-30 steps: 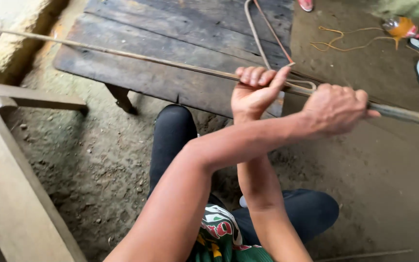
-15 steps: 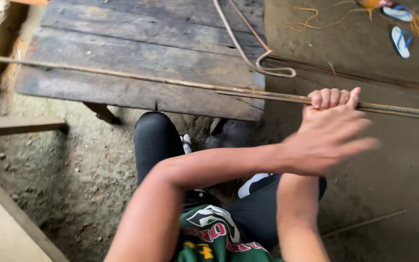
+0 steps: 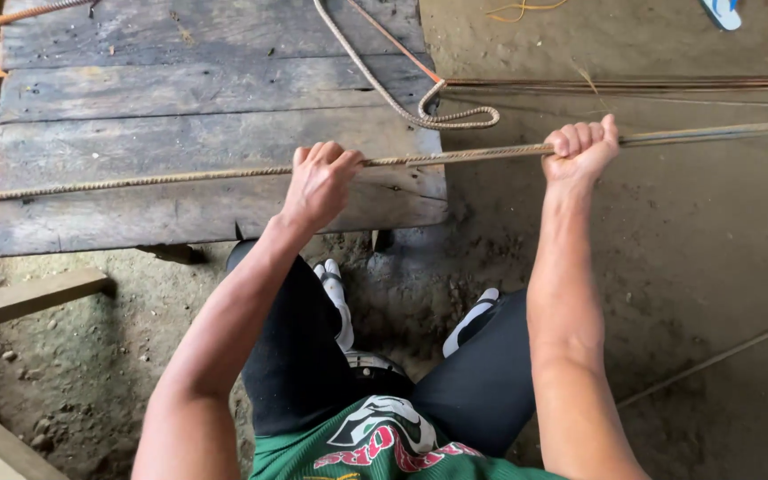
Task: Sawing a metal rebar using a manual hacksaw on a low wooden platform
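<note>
Dirt floor (image 3: 695, 258) surrounds a worn plank bench (image 3: 180, 98); left hand (image 3: 317, 182) and right hand (image 3: 582, 149) each clench the ribbed steel bar (image 3: 455, 157), fingers wrapped; both bar ends run out of frame.

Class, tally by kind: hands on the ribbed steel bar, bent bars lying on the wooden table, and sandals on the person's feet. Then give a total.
Hands on bar: 2, left hand and right hand
Bent bars on table: 1
Sandals: 2
Total: 5

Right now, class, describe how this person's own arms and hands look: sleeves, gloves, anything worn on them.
Both arms are bare from hand to upper arm: no sleeves show. The left hand and right hand wear no gloves, and no rings, watch or wristbands are visible.
</note>
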